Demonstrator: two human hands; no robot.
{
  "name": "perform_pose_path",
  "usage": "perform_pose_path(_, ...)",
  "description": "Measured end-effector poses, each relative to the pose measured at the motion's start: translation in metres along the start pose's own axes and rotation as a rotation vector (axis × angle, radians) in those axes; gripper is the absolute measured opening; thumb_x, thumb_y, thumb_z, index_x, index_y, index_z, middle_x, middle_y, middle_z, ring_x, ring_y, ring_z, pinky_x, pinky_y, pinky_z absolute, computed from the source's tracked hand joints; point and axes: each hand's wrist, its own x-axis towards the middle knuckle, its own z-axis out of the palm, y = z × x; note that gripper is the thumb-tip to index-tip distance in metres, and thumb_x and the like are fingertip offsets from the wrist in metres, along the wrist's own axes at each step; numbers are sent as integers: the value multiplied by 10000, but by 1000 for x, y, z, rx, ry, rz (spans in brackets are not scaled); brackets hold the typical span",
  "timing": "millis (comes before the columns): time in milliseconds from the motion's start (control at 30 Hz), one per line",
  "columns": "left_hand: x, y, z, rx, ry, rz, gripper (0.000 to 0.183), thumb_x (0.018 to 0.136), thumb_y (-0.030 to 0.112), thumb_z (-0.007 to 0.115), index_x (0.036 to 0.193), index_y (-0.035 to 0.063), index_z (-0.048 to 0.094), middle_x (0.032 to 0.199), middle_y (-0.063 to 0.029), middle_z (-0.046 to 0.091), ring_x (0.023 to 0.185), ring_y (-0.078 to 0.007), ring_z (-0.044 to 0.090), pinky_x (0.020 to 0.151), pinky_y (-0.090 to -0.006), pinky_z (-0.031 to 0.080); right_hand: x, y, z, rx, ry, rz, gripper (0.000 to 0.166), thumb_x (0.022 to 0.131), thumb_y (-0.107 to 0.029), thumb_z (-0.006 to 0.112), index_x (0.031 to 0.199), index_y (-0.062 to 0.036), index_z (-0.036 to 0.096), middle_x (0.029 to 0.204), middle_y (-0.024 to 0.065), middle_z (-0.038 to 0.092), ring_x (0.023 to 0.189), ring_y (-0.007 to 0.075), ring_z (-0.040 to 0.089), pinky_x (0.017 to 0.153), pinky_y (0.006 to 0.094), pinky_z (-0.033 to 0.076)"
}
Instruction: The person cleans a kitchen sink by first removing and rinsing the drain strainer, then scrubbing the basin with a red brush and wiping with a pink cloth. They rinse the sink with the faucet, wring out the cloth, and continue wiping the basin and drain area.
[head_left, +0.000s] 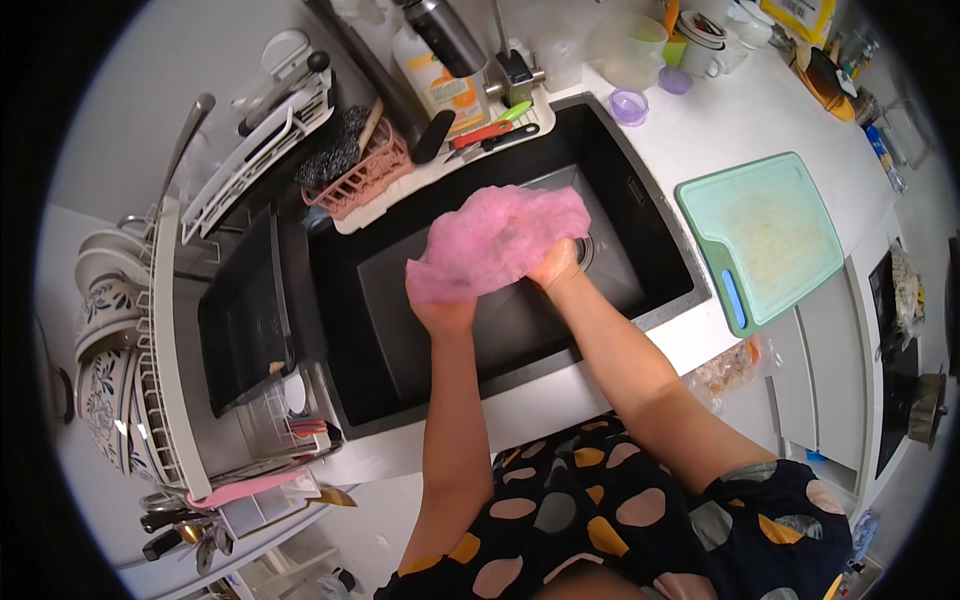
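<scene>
A damp-looking pink cloth (502, 240) is spread between my two hands above the black sink (420, 352). My left hand (444, 309) grips its near left corner, with the fingers mostly hidden beneath the fabric. At the cloth's lower right edge, my right hand (553, 264) holds it, fingers also tucked under. Darker grey patches mark the middle of the cloth. Just beyond my right hand, the metal drain (584, 253) shows partly in the sink floor.
Left of the sink stand a black tray (244, 315) and a dish rack (169, 337) with patterned bowls (105, 397). Knives (487, 139) and a pink sponge basket (364, 176) line the back rim. A green cutting board (765, 240) lies on the right counter (757, 112).
</scene>
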Motion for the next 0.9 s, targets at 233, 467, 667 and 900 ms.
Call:
perform_pose_path(233, -16, 1, 3, -201, 83, -104, 687, 779, 611, 405, 1268, 130, 369, 1333, -72, 339, 1259, -291, 239, 1037, -501, 135, -11, 1, 21, -212, 91, -17, 447, 852, -449, 388, 1126, -103, 459, 1164, 95, 483, 1081, 271, 447, 950, 420, 351)
perform_pose_path(467, -18, -3, -12, 251, 26, -120, 530, 818, 358, 504, 1235, 51, 392, 1252, -92, 431, 1184, -269, 369, 1021, -425, 232, -16, 10, 26, -345, 139, -17, 510, 841, -504, 402, 1133, -89, 451, 1118, 88, 505, 1061, 254, 465, 932, 415, 369)
perform_pose_path(667, -8, -39, 11, 525, 201, -143, 580, 878, 334, 451, 1323, 16, 261, 1345, -76, 308, 1238, -177, 291, 1012, -292, 241, -20, 66, 36, -920, 10, -240, 474, 905, -358, 362, 1251, -35, 329, 1207, 87, 438, 1125, 231, 427, 993, 340, 306)
perform_pose_path(900, -1, -17, 35, 586, 470, -204, 441, 884, 414, 351, 1050, 39, 514, 997, -101, 555, 923, -208, 544, 825, -320, 427, -63, 84, 34, -910, -29, 113, 706, 879, -557, 225, 1371, -63, 113, 1423, 96, 98, 1314, 212, 100, 1057, 329, 104)
